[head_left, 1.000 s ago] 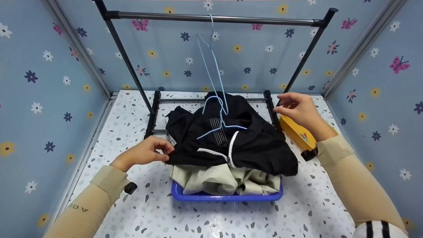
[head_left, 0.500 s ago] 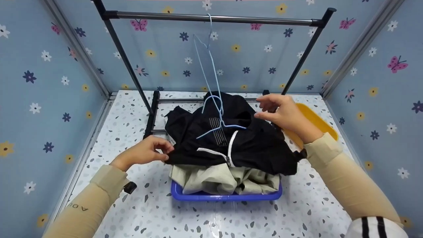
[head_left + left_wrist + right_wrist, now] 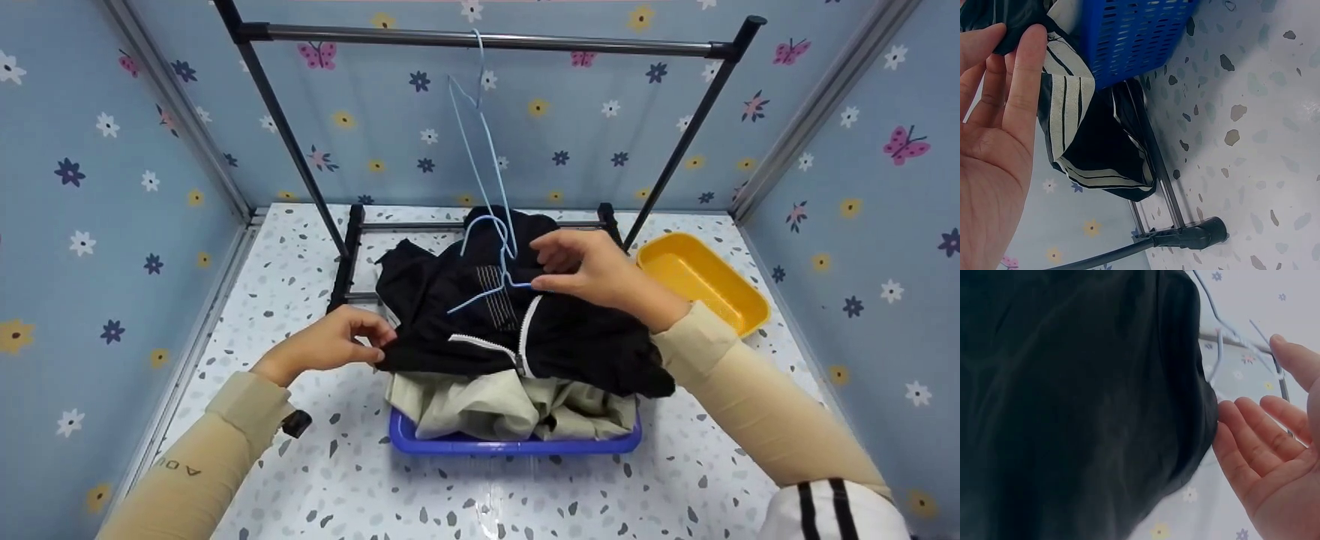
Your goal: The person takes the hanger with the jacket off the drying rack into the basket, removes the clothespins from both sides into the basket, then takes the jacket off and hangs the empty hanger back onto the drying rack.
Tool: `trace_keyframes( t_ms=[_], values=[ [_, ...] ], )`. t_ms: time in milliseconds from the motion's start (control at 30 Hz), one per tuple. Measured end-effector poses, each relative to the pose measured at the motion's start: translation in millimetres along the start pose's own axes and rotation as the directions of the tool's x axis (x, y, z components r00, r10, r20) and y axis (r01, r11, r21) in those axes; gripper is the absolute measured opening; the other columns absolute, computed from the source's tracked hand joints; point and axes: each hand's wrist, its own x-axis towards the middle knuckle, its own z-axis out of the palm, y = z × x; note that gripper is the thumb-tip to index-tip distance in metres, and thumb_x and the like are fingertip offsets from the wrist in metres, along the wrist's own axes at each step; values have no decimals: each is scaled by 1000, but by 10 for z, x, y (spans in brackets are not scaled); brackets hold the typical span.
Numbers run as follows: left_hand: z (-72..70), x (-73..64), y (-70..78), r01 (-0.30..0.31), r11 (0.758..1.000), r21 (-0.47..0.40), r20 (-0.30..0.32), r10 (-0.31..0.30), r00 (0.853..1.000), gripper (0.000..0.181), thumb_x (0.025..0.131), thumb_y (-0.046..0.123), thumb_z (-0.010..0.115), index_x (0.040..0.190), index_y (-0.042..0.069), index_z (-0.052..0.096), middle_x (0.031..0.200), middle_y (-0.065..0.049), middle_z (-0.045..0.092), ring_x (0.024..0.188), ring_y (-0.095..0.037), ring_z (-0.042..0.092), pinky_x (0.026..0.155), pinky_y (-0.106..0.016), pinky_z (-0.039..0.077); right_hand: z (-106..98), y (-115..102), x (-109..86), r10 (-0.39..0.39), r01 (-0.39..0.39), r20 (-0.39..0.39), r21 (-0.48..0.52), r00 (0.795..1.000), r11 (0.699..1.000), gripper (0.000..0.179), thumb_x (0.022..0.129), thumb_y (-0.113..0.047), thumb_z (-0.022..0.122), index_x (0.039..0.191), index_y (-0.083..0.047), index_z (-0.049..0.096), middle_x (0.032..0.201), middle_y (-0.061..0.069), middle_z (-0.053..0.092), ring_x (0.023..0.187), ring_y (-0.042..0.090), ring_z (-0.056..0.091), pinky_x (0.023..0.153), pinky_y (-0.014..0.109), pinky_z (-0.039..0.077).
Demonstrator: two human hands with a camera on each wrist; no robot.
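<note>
A black jacket (image 3: 585,345) with a white zipper lies over the blue basket (image 3: 517,448). Between thumb and fingers, my left hand (image 3: 330,341) pinches the jacket's left edge, as the left wrist view (image 3: 1022,22) also has it. A light blue wire hanger (image 3: 476,299) sits at the jacket's collar, hook up, its arms partly over the cloth. My right hand (image 3: 589,270) is beside the hanger's right arm, thumb and fingers apart. In the right wrist view its fingers (image 3: 1247,450) reach the edge of the black cloth without gripping; the hanger is beyond them.
Another blue hanger (image 3: 492,154) hangs from the rack's rod (image 3: 600,45), its lower end close to the first hanger's hook. Pale beige cloth (image 3: 480,409) fills the basket. A yellow tray (image 3: 697,277) stands right. The rack's foot (image 3: 1190,236) shows in the left wrist view.
My right hand has moved left from beside the yellow tray to over the jacket, near the hanger's right arm. The left hand keeps its pinch in the same place.
</note>
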Motion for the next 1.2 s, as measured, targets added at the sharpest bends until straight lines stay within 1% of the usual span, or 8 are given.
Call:
trace_keyframes(
  t_ms=[133, 267, 400, 533, 800, 967, 1067, 1200],
  values=[
    [4, -2, 7, 5, 1000, -11, -2, -5, 1000, 18, 92, -7, 75, 110, -7, 75, 107, -18, 73, 96, -10, 67, 87, -24, 60, 103, -54, 56, 27, -28, 77, 21, 997, 999, 47, 91, -11, 88, 132, 5, 71, 113, 24, 77, 98, 34, 76, 92, 45, 64],
    [9, 2, 11, 11, 1000, -21, -3, -11, 1000, 19, 92, -6, 75, 111, -8, 75, 107, -16, 72, 96, -8, 66, 86, -24, 60, 200, -92, 111, 49, -53, 120, 33, 992, 998, 47, 91, -12, 88, 132, 3, 71, 112, 21, 77, 98, 34, 76, 92, 48, 65],
    [15, 12, 9, 5, 1000, -23, -6, -5, 1000, 19, 92, -7, 74, 111, -9, 75, 107, -16, 72, 96, -7, 66, 86, -25, 60, 288, -97, 148, 56, -57, 128, 7, 990, 998, 44, 92, -16, 88, 129, 2, 71, 110, 18, 77, 96, 30, 75, 91, 44, 64],
    [21, 27, 2, -2, 1000, -22, -9, 1, 1000, 19, 91, -8, 75, 110, -9, 75, 106, -15, 72, 94, -6, 67, 86, -26, 61, 358, -88, 177, 26, -26, 131, -2, 991, 1000, 36, 97, -18, 83, 125, 2, 72, 102, 14, 78, 84, 21, 71, 81, 35, 59],
    [59, 85, 58, -10, 1000, -15, -41, 10, 999, 23, 95, 1, 79, 116, -6, 77, 105, -12, 75, 92, -4, 68, 79, -22, 60, 443, -103, 210, 17, -33, 152, 103, 988, 994, 16, 107, -11, 69, 115, 2, 73, 85, 14, 76, 65, 9, 60, 61, 22, 53],
    [103, 142, 102, 9, 999, 38, -82, -6, 997, 25, 97, 10, 81, 121, 0, 80, 113, -14, 80, 96, -4, 68, 84, -24, 59, 444, -159, 218, 22, -40, 164, 106, 986, 994, 17, 108, -12, 66, 108, 2, 77, 80, 14, 74, 63, 7, 56, 61, 22, 46],
    [128, 163, 105, -6, 995, 98, -105, 16, 994, 21, 96, 12, 83, 115, 3, 83, 115, -14, 81, 100, -2, 68, 90, -25, 58, 439, -174, 217, 13, -26, 159, 80, 987, 996, 20, 108, -14, 68, 98, 0, 78, 75, 12, 71, 61, 6, 50, 60, 23, 42],
    [152, 181, 94, -52, 991, 121, -132, 68, 989, 15, 96, 10, 83, 108, 2, 86, 110, -15, 82, 97, 1, 68, 88, -20, 57, 414, -182, 209, -1, -6, 146, 46, 989, 999, 28, 108, -15, 68, 84, 0, 72, 69, 6, 64, 58, 6, 46, 58, 24, 38]
  ],
)
